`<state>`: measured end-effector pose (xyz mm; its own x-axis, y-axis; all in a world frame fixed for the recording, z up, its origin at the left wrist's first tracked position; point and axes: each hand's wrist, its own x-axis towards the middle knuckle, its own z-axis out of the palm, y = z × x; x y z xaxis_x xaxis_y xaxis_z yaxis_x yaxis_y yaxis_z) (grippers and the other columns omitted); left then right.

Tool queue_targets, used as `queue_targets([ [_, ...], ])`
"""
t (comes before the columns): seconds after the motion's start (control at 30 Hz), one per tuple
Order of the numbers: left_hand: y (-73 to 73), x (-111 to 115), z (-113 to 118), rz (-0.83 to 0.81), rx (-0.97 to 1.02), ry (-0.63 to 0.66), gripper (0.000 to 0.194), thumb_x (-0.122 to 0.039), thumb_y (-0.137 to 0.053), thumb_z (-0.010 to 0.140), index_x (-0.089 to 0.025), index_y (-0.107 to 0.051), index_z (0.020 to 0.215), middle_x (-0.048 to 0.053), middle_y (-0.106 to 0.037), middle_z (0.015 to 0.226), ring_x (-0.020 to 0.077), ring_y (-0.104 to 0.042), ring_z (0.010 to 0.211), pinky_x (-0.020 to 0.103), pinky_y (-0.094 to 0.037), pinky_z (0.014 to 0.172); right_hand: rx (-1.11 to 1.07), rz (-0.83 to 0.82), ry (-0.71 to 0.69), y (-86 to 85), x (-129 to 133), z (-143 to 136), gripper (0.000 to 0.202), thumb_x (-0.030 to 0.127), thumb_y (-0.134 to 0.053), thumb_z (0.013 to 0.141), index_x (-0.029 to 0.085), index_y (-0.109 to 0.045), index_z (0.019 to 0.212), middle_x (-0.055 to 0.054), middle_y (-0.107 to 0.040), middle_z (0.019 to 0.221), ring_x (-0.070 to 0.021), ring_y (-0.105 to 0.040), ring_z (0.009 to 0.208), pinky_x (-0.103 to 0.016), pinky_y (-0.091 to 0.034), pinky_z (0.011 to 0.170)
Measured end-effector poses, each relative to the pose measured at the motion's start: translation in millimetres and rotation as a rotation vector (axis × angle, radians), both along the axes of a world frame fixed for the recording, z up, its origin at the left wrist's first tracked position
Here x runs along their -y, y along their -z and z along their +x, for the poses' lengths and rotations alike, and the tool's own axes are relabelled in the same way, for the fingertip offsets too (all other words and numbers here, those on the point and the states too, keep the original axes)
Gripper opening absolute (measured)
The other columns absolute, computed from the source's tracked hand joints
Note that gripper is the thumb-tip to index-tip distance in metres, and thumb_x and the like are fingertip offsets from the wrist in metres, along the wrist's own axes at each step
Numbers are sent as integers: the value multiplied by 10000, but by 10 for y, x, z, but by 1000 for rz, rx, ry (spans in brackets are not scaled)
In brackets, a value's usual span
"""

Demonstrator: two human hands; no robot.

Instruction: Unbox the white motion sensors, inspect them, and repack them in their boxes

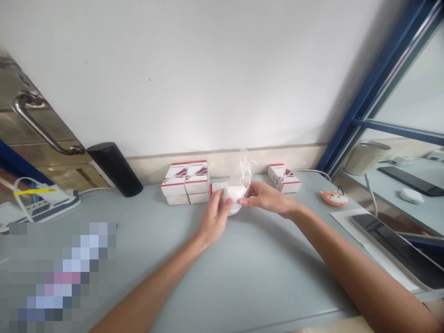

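Between my two hands, above the grey table, is a white rounded object [235,193] in a clear plastic bag [244,166]. What kind of object it is I cannot make out. My left hand [215,215] grips its left side, thumb at the front. On the other side my right hand [263,198] pinches the bag's right edge with thumb and fingers. Behind them lies a white and red box [217,186], partly hidden by the bag. Stacked white boxes with red printing [185,182] stand just left of my hands, and a similar box [283,178] is to the right.
A black bottle [116,169] and a power strip [52,208] are on the left of the table [222,282]. At right lie an orange animal-shaped case [333,198] and a phone [398,247] on white paper. A wall closes off the back; a blue-framed glass panel [385,132] borders the right.
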<state>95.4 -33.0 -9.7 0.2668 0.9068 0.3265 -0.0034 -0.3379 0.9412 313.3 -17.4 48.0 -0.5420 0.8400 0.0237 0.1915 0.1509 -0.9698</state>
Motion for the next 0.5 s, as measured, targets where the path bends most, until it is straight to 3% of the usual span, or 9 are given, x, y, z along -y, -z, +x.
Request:
queue_targets([
  [0.13,-27,15,-46,-54,-6,73,475,-522,-632,996,-230,-580,1367,127,-640,1391,293,-603,1288,409,-467,1099,97,41,47,-21,-25,67,553,511,-849,812,233,-695,1263,-81,-725,1211,-266,-639,1076,-422,-527,948],
  [0.27,-100,80,-57,-96,-33,25,554,-496,-637,1002,-289,-487,1493,106,-597,1487,286,-583,1337,392,-466,1089,193,94,73,-58,-18,101,518,522,-816,837,238,-687,1251,-72,-730,1204,-246,-651,1005,-404,-533,897],
  [0.37,-103,59,-58,-7,-108,-26,439,-496,-588,1029,-258,-575,1398,98,-657,1403,270,-625,1264,384,-475,1070,233,95,46,-93,13,108,523,553,-790,854,244,-672,1258,-70,-729,1198,-242,-658,985,-395,-537,871],
  [0.5,-45,-33,-95,89,-165,27,378,-435,-580,1039,-241,-595,1364,95,-698,1330,260,-654,1211,387,-507,1033,280,102,69,-159,66,135,526,600,-747,880,244,-638,1251,-59,-715,1151,-225,-645,943,-354,-515,802],
])
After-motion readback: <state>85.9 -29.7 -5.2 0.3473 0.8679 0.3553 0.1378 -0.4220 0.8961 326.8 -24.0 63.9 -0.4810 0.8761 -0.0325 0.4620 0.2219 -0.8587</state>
